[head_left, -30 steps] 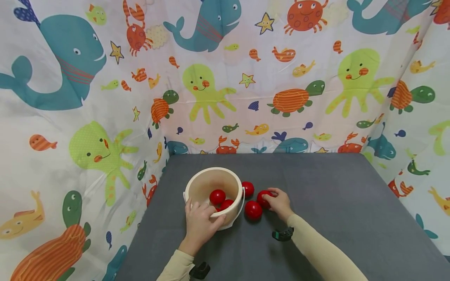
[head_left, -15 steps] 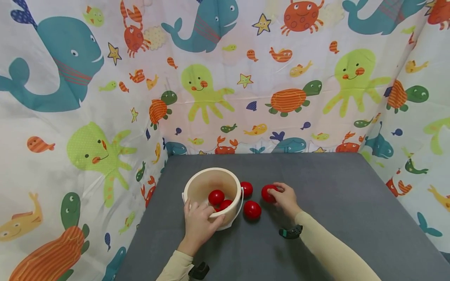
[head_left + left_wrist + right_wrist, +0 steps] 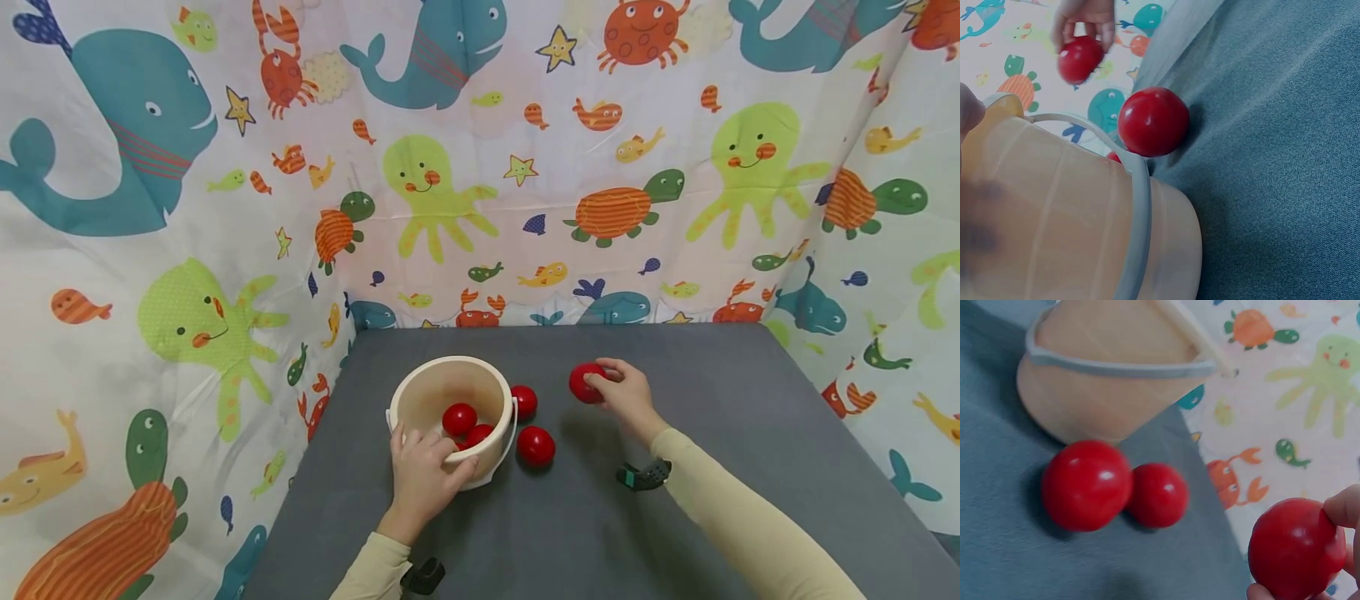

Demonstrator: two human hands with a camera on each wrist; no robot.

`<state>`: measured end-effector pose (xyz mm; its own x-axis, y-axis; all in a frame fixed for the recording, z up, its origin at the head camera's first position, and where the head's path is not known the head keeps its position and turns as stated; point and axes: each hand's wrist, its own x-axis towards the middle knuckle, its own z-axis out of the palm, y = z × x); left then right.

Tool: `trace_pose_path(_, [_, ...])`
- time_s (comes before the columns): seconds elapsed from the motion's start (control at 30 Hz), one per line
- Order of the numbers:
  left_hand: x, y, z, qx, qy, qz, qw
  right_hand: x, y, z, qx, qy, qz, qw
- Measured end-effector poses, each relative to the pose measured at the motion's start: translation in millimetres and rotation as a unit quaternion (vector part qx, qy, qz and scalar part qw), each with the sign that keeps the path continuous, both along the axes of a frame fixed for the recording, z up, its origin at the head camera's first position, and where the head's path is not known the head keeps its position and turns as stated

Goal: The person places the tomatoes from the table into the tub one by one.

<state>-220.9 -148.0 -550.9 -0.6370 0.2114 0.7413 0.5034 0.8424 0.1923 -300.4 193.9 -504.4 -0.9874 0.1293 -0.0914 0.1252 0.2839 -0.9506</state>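
Observation:
My left hand point(image 3: 423, 475) grips the near rim of a cream bucket point(image 3: 423, 390), which leans toward me on the table with several shiny red balls point(image 3: 459, 419) inside. Its pale handle point(image 3: 1141, 219) hangs down the side. To the right of the bucket, my right hand point(image 3: 628, 398) holds a red ball point(image 3: 585, 383) between thumb and fingers, raised above the table. Two more balls lie beside the bucket: a nearer red ball point(image 3: 1087, 485) and a farther red ball point(image 3: 1159, 495), partly hidden by the bucket in the left wrist view.
A dark grey cloth covers the table point(image 3: 712, 417), stretching away to the right. Curtains printed with sea animals point(image 3: 480, 242) stand along the back and both sides. Each wrist carries a dark band point(image 3: 645, 475).
My right hand has lifted its ball off the table, away from the two other balls, moving farther back and slightly right. My left hand stays on the bucket rim.

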Motion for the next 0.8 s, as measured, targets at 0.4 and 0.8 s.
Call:
trace_pose_path(0.4, [-0.9, -0.2, -1.4, 0.005, 0.001, -0.003, 1.0, 1.6, -27, 63.1, -0.031, 0.063, 0.048, 0.9964])
trace_pose_path(0.8, [-0.7, 0.9, -1.2, 0.005, 0.006, -0.007, 0.9999, 7.3, -83, 76.6, -0.052, 0.084, 0.09, 0.991])
